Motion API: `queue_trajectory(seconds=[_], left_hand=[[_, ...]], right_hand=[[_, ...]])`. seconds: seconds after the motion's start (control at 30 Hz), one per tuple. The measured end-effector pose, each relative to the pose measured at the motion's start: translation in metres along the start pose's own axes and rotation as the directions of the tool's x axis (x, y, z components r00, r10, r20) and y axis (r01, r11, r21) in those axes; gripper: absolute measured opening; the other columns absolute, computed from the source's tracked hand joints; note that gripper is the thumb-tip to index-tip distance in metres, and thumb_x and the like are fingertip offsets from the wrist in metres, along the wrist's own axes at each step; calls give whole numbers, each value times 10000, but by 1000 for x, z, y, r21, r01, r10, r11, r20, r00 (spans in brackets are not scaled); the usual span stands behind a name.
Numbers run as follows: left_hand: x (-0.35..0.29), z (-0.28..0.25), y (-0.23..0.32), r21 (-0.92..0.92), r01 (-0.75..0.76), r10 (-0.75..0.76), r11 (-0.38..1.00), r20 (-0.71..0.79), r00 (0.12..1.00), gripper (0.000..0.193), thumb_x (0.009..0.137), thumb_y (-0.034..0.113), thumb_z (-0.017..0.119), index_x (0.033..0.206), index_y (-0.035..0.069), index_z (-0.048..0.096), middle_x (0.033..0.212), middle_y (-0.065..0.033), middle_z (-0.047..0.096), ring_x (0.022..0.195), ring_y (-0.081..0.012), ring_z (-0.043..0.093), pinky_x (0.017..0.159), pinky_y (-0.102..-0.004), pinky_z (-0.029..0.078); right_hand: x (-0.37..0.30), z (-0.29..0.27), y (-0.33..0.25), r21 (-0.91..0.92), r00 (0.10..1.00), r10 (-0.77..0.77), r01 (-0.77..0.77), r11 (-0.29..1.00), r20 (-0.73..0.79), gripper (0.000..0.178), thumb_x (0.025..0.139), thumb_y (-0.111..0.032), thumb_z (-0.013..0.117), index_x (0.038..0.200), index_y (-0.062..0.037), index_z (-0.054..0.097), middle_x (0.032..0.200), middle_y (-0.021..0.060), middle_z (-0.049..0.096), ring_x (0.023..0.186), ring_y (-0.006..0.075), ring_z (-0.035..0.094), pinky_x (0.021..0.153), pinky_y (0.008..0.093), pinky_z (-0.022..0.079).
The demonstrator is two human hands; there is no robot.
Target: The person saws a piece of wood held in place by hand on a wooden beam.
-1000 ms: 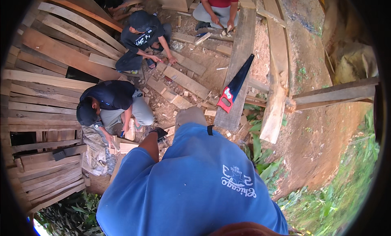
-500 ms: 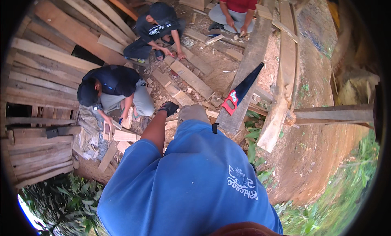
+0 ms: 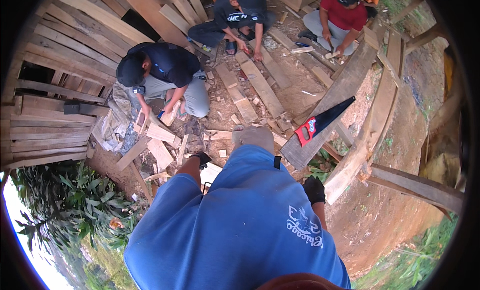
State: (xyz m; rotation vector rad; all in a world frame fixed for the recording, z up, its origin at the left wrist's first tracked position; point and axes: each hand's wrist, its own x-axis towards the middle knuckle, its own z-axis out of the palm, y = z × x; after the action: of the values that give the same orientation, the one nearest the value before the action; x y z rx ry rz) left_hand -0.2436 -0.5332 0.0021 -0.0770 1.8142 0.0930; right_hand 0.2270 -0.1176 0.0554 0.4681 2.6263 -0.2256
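My left hand [image 3: 202,160], in a black glove, hangs by my left thigh, above a pale board [image 3: 210,173] on the ground. Its fingers are too small and dark to make out. On the right side, my right hand [image 3: 314,189], also gloved in black, is beside the near end of a long rough plank [image 3: 345,171]; whether it touches the wood cannot be told. Ahead of it a handsaw [image 3: 320,121] with a red handle and dark blade lies on a wide grey-brown plank [image 3: 299,152]. No object shows in either hand.
Three people crouch or sit ahead, handling wood: one at left [image 3: 165,75], one further back [image 3: 240,20], one in red [image 3: 340,20]. Part of another shows behind. Boards [image 3: 260,85], offcuts and shavings litter the ground. A wooden beam [image 3: 415,186] juts out at right; plank walling [image 3: 50,120] stands left.
My view has turned left, so the people and saw appear further right. My left hand has drawn back toward my thigh. My right hand has come into view beside the long plank.
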Motion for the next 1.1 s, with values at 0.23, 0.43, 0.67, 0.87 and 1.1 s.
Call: queue_trajectory(seconds=[0.23,0.43,0.67,0.87,1.1], left_hand=[[25,-33,11,423,-288,338,859,-47,940,516,1031,513,640,1181,46,800,1112,-123,831,928,-272,795,801,-464,624],[20,-45,91,486,-293,445,823,-231,865,506,964,510,632,1152,82,826,1235,-182,791,1168,-356,752,1010,-479,569],[-1,-37,122,441,-399,499,804,-134,856,440,965,481,656,1006,92,858,1032,-131,830,949,-256,790,903,-423,591],[21,-37,87,562,-314,462,765,-140,876,499,994,529,642,1182,103,821,1097,-115,825,1037,-303,782,954,-443,585],[-26,-24,58,315,-256,285,914,-49,957,407,1067,409,621,1015,45,795,906,-85,820,724,-185,756,660,-398,585]], right_hand=[[-7,27,-8,180,719,496,-638,748,488,425,1062,-421,558,1082,-58,779,1148,146,802,1102,315,741,955,470,557],[-28,74,-7,296,695,531,-702,648,484,469,1066,-464,560,1137,-47,763,1136,154,803,1056,318,749,922,468,564],[-68,153,-10,448,583,603,-810,378,544,530,1070,-513,562,1200,-33,745,1122,164,804,1003,322,758,884,466,571],[-105,226,-14,738,650,500,-674,32,572,570,1063,-537,591,1284,-26,713,1058,179,802,879,311,760,802,448,582],[-112,187,-37,637,531,384,-459,-619,756,322,1040,-364,696,1212,-93,724,890,125,794,715,269,736,611,452,572]])
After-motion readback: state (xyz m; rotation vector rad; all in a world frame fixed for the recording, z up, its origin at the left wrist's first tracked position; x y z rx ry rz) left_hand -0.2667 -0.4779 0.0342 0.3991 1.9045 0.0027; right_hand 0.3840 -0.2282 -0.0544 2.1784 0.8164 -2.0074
